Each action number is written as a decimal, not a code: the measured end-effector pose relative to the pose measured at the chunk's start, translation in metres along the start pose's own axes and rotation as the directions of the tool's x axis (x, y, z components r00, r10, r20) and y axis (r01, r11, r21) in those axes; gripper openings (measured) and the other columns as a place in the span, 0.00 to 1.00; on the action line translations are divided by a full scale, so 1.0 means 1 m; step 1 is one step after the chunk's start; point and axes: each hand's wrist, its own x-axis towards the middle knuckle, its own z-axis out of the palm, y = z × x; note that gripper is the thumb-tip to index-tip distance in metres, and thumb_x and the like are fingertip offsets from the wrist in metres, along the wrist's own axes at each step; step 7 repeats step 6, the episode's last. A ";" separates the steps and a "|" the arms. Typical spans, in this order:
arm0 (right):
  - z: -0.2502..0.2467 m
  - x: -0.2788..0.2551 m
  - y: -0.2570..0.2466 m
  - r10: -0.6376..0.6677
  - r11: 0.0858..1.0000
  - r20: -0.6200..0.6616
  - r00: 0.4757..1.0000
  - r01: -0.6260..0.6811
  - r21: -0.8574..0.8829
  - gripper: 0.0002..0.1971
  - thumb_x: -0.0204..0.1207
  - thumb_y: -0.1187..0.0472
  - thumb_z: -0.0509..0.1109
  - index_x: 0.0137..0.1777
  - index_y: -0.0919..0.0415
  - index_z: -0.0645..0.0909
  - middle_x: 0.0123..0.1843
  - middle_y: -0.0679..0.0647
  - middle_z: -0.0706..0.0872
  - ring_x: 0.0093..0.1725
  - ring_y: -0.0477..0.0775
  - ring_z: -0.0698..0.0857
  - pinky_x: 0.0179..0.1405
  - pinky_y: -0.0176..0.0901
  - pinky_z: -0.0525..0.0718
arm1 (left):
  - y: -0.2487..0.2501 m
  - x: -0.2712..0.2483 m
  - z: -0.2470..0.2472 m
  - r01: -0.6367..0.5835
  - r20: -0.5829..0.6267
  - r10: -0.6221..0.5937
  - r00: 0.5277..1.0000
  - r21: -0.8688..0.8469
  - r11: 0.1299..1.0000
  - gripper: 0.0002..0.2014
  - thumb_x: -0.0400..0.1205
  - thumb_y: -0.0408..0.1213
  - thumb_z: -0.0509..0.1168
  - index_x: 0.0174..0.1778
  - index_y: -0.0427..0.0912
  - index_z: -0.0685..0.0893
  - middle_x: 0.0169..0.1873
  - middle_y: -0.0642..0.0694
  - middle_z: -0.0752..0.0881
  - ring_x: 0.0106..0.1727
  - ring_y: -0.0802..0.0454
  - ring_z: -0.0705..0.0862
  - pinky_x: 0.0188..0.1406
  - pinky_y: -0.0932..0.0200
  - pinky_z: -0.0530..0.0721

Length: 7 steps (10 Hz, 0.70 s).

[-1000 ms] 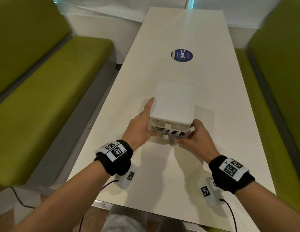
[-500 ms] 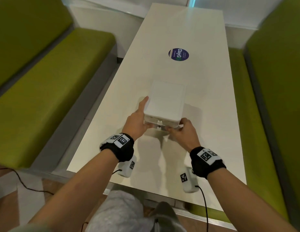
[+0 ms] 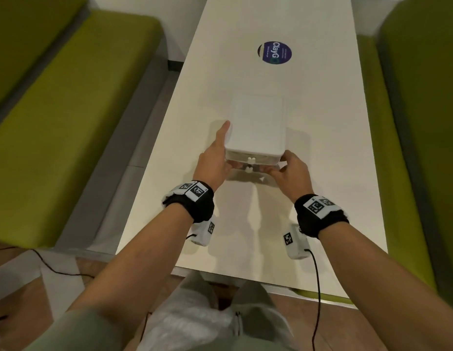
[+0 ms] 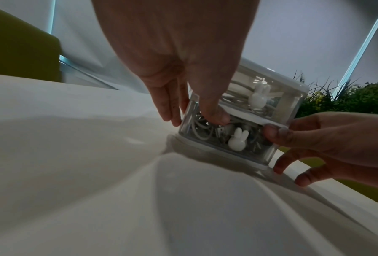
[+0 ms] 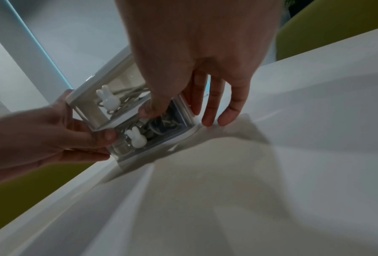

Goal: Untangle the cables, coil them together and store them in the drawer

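Observation:
A small white drawer unit (image 3: 257, 125) stands mid-table, with two clear drawers, each with a white rabbit knob. Pale cables (image 4: 201, 128) lie coiled inside the lower drawer (image 4: 238, 142), and more show in the upper drawer (image 4: 259, 97). My left hand (image 3: 215, 158) is at the unit's front left corner. Its thumb (image 4: 214, 116) presses the lower drawer front and its fingers (image 4: 168, 107) lie straight along the left wall. My right hand (image 3: 291, 171) mirrors it at the front right corner, with the thumb (image 5: 153, 109) on the drawer front and fingers (image 5: 212, 104) straight beside the right wall.
The long white table (image 3: 245, 236) carries a round dark sticker (image 3: 274, 52) beyond the unit. Green benches (image 3: 68, 110) run along both sides. A black wire (image 3: 316, 287) hangs from my right wrist device over the near table edge.
The lower drawer, which stuck out a little with cables showing, now sits pushed in level with the upper one. Both hands stay at the front corners.

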 end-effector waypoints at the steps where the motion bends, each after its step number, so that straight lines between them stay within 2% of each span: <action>1: 0.007 0.008 -0.004 0.021 1.000 -0.026 0.999 -0.021 0.000 0.26 0.68 0.43 0.79 0.60 0.59 0.81 0.54 0.51 0.87 0.45 0.55 0.85 0.44 0.46 0.82 | -0.005 0.012 -0.004 -0.019 -0.025 0.018 1.000 -0.050 0.999 0.48 0.77 0.27 0.69 0.82 0.66 0.47 0.43 0.40 0.87 0.41 0.43 0.87 0.44 0.47 0.86; 2: 0.010 0.012 -0.009 0.050 0.998 -0.047 0.998 -0.051 -0.019 0.24 0.70 0.45 0.78 0.59 0.59 0.80 0.56 0.53 0.86 0.44 0.54 0.83 0.42 0.42 0.78 | -0.005 0.019 -0.005 -0.028 -0.022 0.026 0.999 -0.099 0.995 0.47 0.78 0.26 0.66 0.81 0.68 0.48 0.44 0.39 0.87 0.42 0.42 0.87 0.44 0.46 0.86; 3: 0.009 0.018 -0.013 0.065 0.997 -0.062 0.996 -0.067 -0.031 0.23 0.70 0.46 0.78 0.58 0.59 0.80 0.54 0.51 0.85 0.44 0.53 0.82 0.42 0.41 0.76 | -0.005 0.028 -0.003 -0.021 -0.026 0.018 1.000 -0.127 0.992 0.49 0.76 0.25 0.66 0.79 0.73 0.47 0.47 0.43 0.89 0.42 0.45 0.88 0.47 0.44 0.87; 4: 0.005 0.020 -0.021 0.100 0.995 -0.043 0.994 -0.101 -0.016 0.22 0.71 0.48 0.79 0.59 0.59 0.80 0.53 0.48 0.83 0.46 0.52 0.82 0.49 0.45 0.80 | 0.003 0.035 -0.005 -0.015 0.001 0.015 1.000 -0.128 0.992 0.50 0.74 0.24 0.66 0.81 0.70 0.47 0.50 0.43 0.89 0.45 0.43 0.88 0.49 0.43 0.87; 5: -0.002 0.022 -0.024 0.122 0.991 0.026 0.992 -0.120 -0.066 0.29 0.72 0.53 0.79 0.70 0.62 0.75 0.64 0.54 0.82 0.61 0.56 0.82 0.60 0.44 0.78 | 0.013 0.034 -0.009 0.003 0.022 -0.001 1.000 -0.081 0.997 0.51 0.75 0.32 0.71 0.85 0.59 0.44 0.54 0.42 0.87 0.51 0.39 0.87 0.51 0.45 0.85; 6: -0.018 0.015 -0.034 0.167 0.980 0.005 0.986 -0.165 -0.113 0.42 0.74 0.53 0.77 0.82 0.64 0.61 0.77 0.61 0.73 0.74 0.59 0.74 0.70 0.47 0.73 | 0.015 0.023 -0.024 0.177 0.032 -0.180 0.983 0.073 0.981 0.52 0.76 0.46 0.74 0.86 0.48 0.42 0.62 0.36 0.83 0.62 0.34 0.82 0.61 0.42 0.80; 7: -0.018 0.015 -0.034 0.167 0.980 0.005 0.986 -0.165 -0.113 0.42 0.74 0.53 0.77 0.82 0.64 0.61 0.77 0.61 0.73 0.74 0.59 0.74 0.70 0.47 0.73 | 0.015 0.023 -0.024 0.177 0.032 -0.180 0.983 0.073 0.981 0.52 0.76 0.46 0.74 0.86 0.48 0.42 0.62 0.36 0.83 0.62 0.34 0.82 0.61 0.42 0.80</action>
